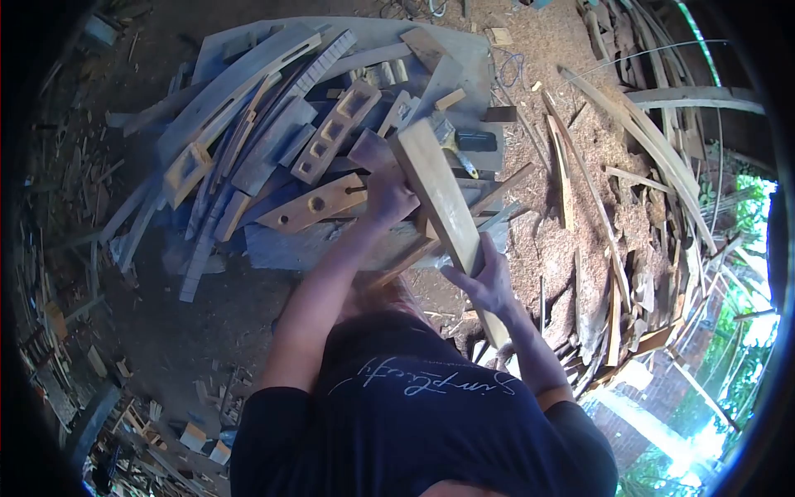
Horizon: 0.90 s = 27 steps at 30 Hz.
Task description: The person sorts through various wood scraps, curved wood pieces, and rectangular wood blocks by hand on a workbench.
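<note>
A long, pale wooden plank point(439, 195) slants up from my body over the worktable, its far end raised above the other pieces. My right hand point(484, 277) grips its lower part, thumb across the upper face and fingers at the right edge. Closed beside the plank's left edge is my left hand point(391, 195), with a brown flat piece point(372, 151) jutting out above the fist. Just left of that hand lies a board with round holes point(319, 205). Past it is a wooden piece with square cutouts point(335, 132).
Curved slats point(248, 83) and blocks crowd the worktable point(476, 58). A paintbrush point(460, 153) lies near a dark block point(477, 141) at its right. Sawdust point(530, 108) and long offcuts point(646, 157) cover the ground to the right; scraps point(195, 435) litter the lower left.
</note>
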Motion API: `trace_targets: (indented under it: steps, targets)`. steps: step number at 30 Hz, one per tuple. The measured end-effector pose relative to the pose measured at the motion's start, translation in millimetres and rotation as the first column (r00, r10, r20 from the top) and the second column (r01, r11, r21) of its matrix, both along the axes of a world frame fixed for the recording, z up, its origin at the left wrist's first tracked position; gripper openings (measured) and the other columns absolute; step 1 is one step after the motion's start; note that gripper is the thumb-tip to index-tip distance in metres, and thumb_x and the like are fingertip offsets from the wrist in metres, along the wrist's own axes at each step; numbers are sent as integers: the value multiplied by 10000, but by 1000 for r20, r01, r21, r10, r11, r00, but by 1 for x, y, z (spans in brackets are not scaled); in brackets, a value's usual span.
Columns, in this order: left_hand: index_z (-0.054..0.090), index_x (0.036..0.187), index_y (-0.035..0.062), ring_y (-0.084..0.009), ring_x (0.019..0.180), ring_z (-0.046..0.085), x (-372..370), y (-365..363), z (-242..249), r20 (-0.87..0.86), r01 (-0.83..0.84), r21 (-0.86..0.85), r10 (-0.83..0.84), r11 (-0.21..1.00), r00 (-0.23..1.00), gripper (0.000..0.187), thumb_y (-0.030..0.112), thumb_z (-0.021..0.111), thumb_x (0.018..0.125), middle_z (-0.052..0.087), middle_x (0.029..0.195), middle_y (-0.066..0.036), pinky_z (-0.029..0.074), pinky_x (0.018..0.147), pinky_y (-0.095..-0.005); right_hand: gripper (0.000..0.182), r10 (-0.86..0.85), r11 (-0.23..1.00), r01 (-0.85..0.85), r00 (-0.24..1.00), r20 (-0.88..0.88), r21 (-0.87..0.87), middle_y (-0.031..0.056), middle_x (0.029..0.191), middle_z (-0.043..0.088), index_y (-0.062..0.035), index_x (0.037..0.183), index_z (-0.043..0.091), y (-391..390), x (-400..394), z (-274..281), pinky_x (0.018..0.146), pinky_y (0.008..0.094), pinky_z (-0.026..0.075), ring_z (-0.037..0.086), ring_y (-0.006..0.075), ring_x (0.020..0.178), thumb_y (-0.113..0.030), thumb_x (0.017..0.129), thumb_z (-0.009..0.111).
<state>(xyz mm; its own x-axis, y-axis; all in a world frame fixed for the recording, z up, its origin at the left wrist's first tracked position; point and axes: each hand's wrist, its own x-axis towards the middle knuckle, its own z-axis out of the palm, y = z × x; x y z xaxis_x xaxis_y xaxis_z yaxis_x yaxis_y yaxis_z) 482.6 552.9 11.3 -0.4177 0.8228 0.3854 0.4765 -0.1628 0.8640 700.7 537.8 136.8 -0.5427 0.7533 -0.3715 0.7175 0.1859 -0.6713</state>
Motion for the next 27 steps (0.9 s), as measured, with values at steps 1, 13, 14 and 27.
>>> trace_targets:
  steps: [1,13,14,27]
  targets:
    - [599,823,104,-342,710,657,2,-6,8,40,35,-52,-33,998,999,164,145,730,735,656,747,-114,520,620,-422,618,-56,998,58,995,-83,23,162,721,609,29,1068,467,-4,-6,15,600,353,494,628,215,640,-356,730,813]
    - [582,823,68,-137,582,533,-22,-27,18,225,-105,-59,116,993,967,228,180,780,803,547,660,-19,442,568,-285,626,-124,992,122,982,-139,-23,169,778,634,17,1079,484,-12,15,-6,657,366,504,642,225,686,-369,714,816]
    - [570,808,77,-100,602,502,-30,-28,22,410,-218,-54,221,974,885,250,219,773,833,530,677,16,423,575,-258,629,-169,985,161,970,-175,-60,164,794,639,18,1085,484,-13,16,-7,671,358,502,637,213,705,-366,714,816]
    - [497,730,87,-30,648,433,-67,-60,16,505,-410,-25,366,912,782,295,174,724,898,478,697,60,362,587,-203,642,-75,997,67,969,-236,-40,157,843,650,40,1101,497,6,-23,21,683,353,501,639,198,753,-343,716,839]
